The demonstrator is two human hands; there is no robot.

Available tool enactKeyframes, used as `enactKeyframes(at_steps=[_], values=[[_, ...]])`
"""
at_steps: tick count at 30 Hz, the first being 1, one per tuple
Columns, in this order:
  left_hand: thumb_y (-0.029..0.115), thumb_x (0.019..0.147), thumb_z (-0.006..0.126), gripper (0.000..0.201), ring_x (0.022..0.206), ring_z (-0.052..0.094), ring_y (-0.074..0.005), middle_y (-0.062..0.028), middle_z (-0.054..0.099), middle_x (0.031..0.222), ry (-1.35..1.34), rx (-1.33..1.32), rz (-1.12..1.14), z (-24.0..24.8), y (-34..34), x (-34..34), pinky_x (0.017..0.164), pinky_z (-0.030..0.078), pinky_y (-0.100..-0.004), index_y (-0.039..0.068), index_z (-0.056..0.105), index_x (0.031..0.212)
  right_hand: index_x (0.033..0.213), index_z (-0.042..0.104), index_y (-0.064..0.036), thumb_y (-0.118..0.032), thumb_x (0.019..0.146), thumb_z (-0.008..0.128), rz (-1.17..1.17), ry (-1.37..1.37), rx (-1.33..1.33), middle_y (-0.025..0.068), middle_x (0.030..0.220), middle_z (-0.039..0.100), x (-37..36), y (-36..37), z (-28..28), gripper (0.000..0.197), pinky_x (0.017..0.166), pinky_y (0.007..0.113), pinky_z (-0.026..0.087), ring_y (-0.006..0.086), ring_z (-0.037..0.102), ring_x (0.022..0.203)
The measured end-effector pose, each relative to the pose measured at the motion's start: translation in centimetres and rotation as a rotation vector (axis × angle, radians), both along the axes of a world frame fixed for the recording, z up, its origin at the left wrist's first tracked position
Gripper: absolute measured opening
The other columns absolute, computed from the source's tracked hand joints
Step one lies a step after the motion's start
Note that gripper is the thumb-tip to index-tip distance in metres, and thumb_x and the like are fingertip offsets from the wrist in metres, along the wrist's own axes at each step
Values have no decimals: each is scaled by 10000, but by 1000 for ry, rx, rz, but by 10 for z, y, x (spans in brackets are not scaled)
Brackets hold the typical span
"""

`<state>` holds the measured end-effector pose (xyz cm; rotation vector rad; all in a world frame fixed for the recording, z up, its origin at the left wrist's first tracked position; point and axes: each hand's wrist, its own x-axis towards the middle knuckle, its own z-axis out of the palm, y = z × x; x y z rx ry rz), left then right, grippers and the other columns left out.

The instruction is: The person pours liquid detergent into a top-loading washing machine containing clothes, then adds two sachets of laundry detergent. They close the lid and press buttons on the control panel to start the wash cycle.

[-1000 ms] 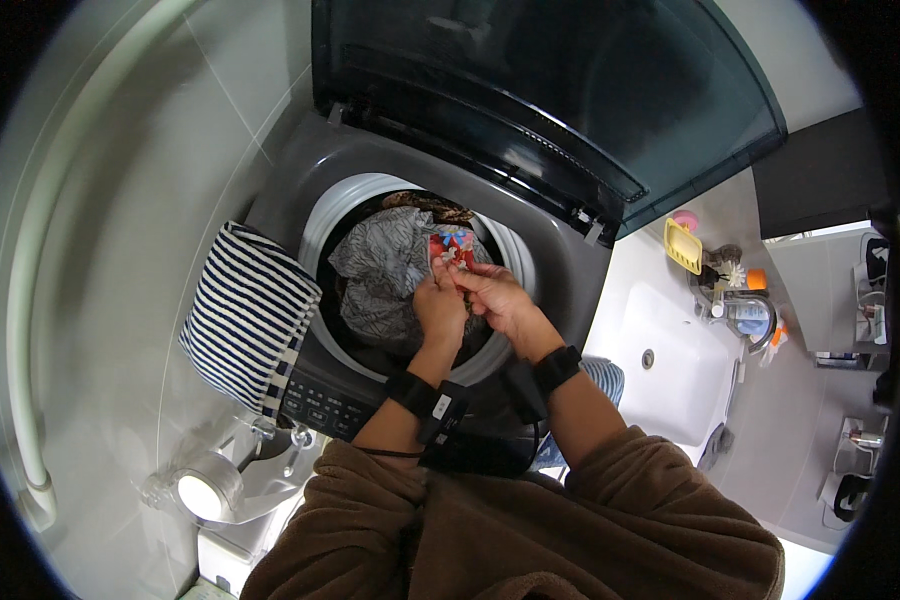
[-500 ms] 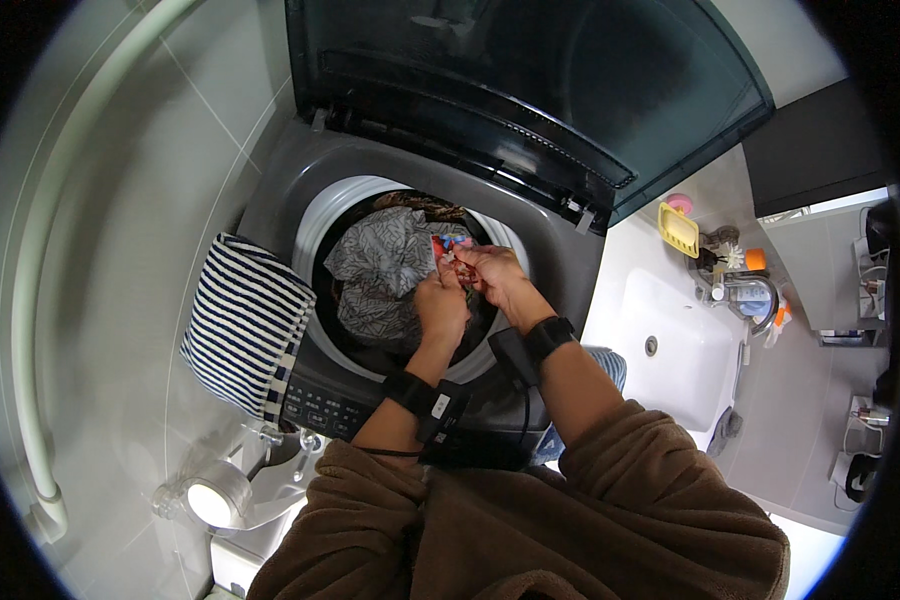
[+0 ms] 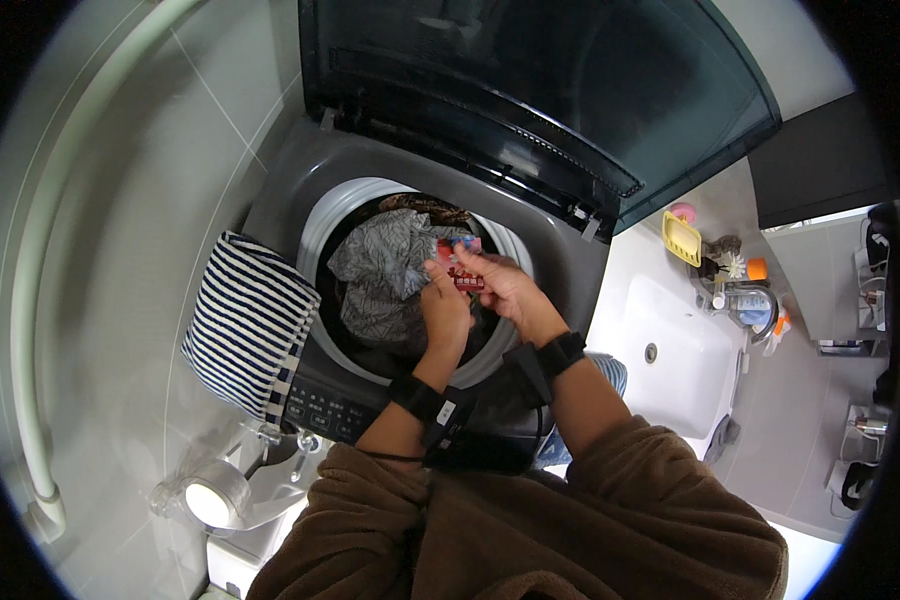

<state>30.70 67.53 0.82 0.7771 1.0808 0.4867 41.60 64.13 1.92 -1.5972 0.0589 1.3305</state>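
Over the open drum (image 3: 320, 222) of a dark grey top-loading washing machine (image 3: 285, 185), both my hands grip a small red printed packet (image 3: 469, 282). My left hand (image 3: 445, 308) closes on its left side, thumb up. My right hand (image 3: 507, 287) pinches it from the right, with the thumb across its upper part. Whether the packet is torn open cannot be made out. Grey patterned cloth (image 3: 375, 255) lies bunched in the drum under my hands, with darker brown fabric (image 3: 435, 208) behind it.
The dark see-through lid (image 3: 530, 90) stands raised at the back. A striped cloth (image 3: 245, 320) hangs over the machine's left edge beside the control panel (image 3: 320, 410). To the right is a white washbasin (image 3: 660, 320) with a tap (image 3: 755, 300) and a yellow soap dish (image 3: 681, 238).
The red packet now lies flatter, with more of its face showing. My fingers have shifted on it, and the left thumb points up along its edge. The whole view has moved slightly.
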Motion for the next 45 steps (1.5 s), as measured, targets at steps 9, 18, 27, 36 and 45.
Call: enactKeyframes(at_steps=[9, 18, 27, 36, 45], values=[[431, 1004, 316, 616, 475, 510, -198, -80, 524, 538, 138, 441, 5, -17, -1, 5, 405, 396, -346, -59, 574, 734, 988, 646, -84, -217, 797, 755, -12, 123, 95, 19, 819, 663, -9, 6, -3, 257, 422, 213, 327, 84, 558, 596], [282, 994, 370, 489, 657, 631, -357, -245, 626, 701, 203, 684, -131, 8, 0, 0, 640, 479, -423, -73, 644, 800, 960, 637, 15, -143, 801, 747, -119, 87, 54, 69, 852, 665, 4, 16, -16, 250, 488, 271, 455, 140, 605, 656], [310, 993, 328, 528, 710, 611, -428, -285, 621, 763, 287, 644, -180, 3, 1, 0, 664, 472, -454, -81, 641, 828, 977, 610, 23, -136, 796, 753, -215, 155, 126, 111, 895, 662, 7, 20, -23, 280, 620, 331, 546, 204, 639, 713], [357, 1002, 317, 586, 668, 622, -398, -273, 620, 710, 163, 511, -13, 9, 1, -2, 634, 478, -434, -92, 647, 822, 1007, 623, -99, -202, 849, 703, 1, 359, 200, 27, 939, 661, -11, 6, -13, 205, 736, 304, 526, 133, 628, 813], [308, 1001, 348, 507, 622, 624, -372, -243, 616, 665, 278, 722, -191, 3, 3, 0, 587, 486, -438, -48, 672, 841, 905, 658, -49, -114, 832, 711, -184, 267, 181, 54, 837, 666, -6, 18, -14, 111, 585, 282, 513, 146, 620, 703]])
